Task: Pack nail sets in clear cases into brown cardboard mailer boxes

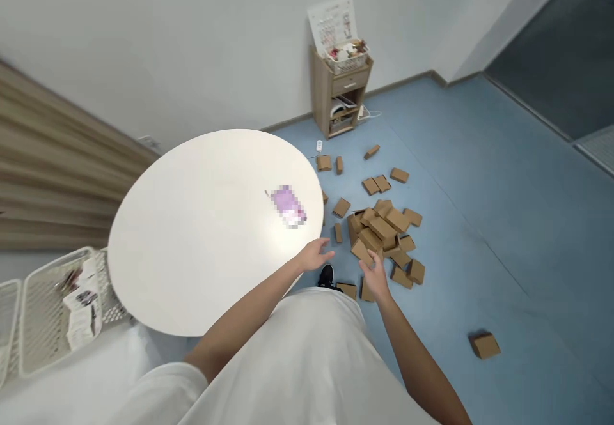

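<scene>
My left hand (314, 254) is open by the near right edge of the white round table (192, 246), thumb and fingers apart with nothing between them. To the right, my right hand (376, 277) hangs over the blue floor, also with thumb and fingers apart. Its fingertips overlap a small brown cardboard box (361, 252) at the near side of a heap of cardboard boxes (382, 227). Contact between those fingers and the box is not clear. A purple and white item (286, 205), blurred into blocks, lies on the table near its right side.
More cardboard boxes lie scattered on the floor, one (484, 345) far off to the right. A wooden cabinet (322, 89) stands against the wall with a white basket (348, 62) on top. White plastic baskets (36, 329) are at left, below a curtain (57, 163).
</scene>
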Demonstrator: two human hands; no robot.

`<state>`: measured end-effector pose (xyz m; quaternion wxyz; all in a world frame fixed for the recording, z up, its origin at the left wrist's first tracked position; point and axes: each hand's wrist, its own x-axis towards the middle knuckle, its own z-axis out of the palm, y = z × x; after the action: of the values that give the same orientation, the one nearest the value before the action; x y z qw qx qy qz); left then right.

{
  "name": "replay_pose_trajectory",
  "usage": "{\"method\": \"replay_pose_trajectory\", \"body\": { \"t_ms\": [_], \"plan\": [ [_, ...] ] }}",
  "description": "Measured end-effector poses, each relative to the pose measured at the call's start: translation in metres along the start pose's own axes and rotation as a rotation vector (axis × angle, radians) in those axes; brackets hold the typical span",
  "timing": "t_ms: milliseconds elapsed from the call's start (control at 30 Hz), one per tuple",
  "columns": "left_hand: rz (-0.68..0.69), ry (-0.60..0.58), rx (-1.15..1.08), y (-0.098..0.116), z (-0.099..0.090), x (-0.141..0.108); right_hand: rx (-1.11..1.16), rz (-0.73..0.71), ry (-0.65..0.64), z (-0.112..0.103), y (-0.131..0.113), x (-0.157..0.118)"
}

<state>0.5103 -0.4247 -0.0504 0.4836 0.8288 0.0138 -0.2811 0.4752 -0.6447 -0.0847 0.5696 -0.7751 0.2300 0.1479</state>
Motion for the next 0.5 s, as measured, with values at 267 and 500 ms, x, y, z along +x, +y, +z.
{"method": "replay_pose_trajectory", "body": {
  "t_ms": [267,500],
  "plan": [
    [-0.198,0.427,-0.233,-0.082,-0.056,-0.147,-0.075,-0.271,-0.351,0.099,-0.041,-0.028],
    [-0.345,0.716,-0.436,-0.167,-0.06,-0.269,-0.359,-0.402,-0.753,0.209,-0.077,-0.11]
  ]
}}
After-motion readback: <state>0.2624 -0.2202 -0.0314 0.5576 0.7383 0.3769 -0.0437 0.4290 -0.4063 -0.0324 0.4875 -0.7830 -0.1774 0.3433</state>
